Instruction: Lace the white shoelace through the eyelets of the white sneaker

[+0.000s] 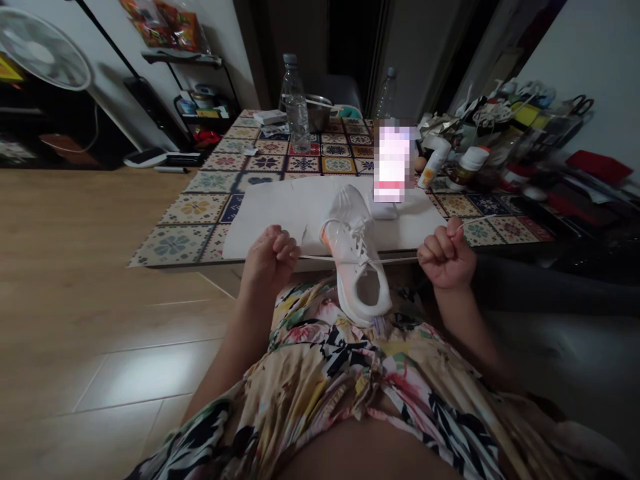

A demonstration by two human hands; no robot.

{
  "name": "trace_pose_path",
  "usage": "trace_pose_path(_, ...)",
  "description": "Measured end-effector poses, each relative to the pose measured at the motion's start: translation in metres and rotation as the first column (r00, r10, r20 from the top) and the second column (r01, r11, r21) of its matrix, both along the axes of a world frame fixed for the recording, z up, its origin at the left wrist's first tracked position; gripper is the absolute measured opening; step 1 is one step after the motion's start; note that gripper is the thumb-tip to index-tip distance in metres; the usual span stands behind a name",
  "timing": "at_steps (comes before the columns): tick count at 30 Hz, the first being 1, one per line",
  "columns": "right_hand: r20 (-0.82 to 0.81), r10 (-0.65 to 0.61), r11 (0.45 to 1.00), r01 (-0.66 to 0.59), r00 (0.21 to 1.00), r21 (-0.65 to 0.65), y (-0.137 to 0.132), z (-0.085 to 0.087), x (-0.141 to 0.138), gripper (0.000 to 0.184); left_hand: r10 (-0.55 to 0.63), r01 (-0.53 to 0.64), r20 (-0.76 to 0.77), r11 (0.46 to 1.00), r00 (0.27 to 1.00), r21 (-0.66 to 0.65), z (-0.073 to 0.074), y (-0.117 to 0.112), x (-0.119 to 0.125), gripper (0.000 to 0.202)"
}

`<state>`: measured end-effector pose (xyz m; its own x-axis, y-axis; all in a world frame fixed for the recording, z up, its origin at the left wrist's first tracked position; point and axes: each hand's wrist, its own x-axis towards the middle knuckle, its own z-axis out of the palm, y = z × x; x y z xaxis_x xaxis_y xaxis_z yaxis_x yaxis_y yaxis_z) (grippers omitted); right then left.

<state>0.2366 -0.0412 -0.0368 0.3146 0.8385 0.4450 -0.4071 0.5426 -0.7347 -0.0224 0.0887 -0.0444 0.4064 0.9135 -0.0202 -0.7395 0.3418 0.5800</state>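
Note:
A white sneaker [350, 230] with an orange patch on its side rests against the table edge, toe pointing away, heel toward my lap. Its white shoelace [400, 260] is stretched out to both sides across the shoe's opening. My left hand [275, 252] is closed in a fist round one end of the lace, left of the shoe. On the right, my right hand [447, 253] is closed on the other end, and a loose tip sticks out beyond the fingers. Crossed lacing shows along the sneaker's tongue.
A white sheet [280, 207] lies on the patterned table [175, 243] under the shoe's toe. Behind it stands a blurred, lit phone-like screen [393, 163]. Water bottles [297, 113], a metal bowl [319, 113], a white-capped jar [467, 168] and clutter stand farther back.

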Motion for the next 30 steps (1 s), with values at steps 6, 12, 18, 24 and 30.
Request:
trace_pose_path(6, 0.473, 0.143, 0.989, -0.106, 0.869, -0.104, -0.004, -0.007, 0.006, 0.05, 0.098, -0.028, -0.269, 0.967, 0.958, 0.253, -0.012, -0.001, 0.004, 0.036)
trace_pose_path(12, 0.775, 0.115, 0.954, 0.148, 0.621, -0.259, -0.002, -0.001, -0.015, 0.04, 0.151, 0.431, -0.686, 0.677, 0.712, 0.596, -0.01, -0.015, -0.001, 0.032)
trace_pose_path(18, 0.834, 0.202, 0.92, 0.191, 0.514, -0.341, -0.005, -0.003, -0.012, 0.026, 0.19, 0.613, -0.797, 0.547, 0.573, 0.571, -0.015, -0.012, -0.002, 0.025)
trace_pose_path(24, 0.746, 0.262, 0.92, 0.073, 0.613, -0.384, -0.006, -0.002, -0.004, 0.024, 0.02, 0.599, -0.696, 0.493, 0.718, 0.631, -0.009, -0.005, -0.006, 0.018)
trace_pose_path(30, 0.525, 0.198, 0.971, -0.094, 0.828, -0.219, -0.001, -0.002, -0.021, 0.027, -0.059, 0.505, -0.565, 0.533, 0.823, 0.679, 0.005, -0.012, -0.002, 0.021)
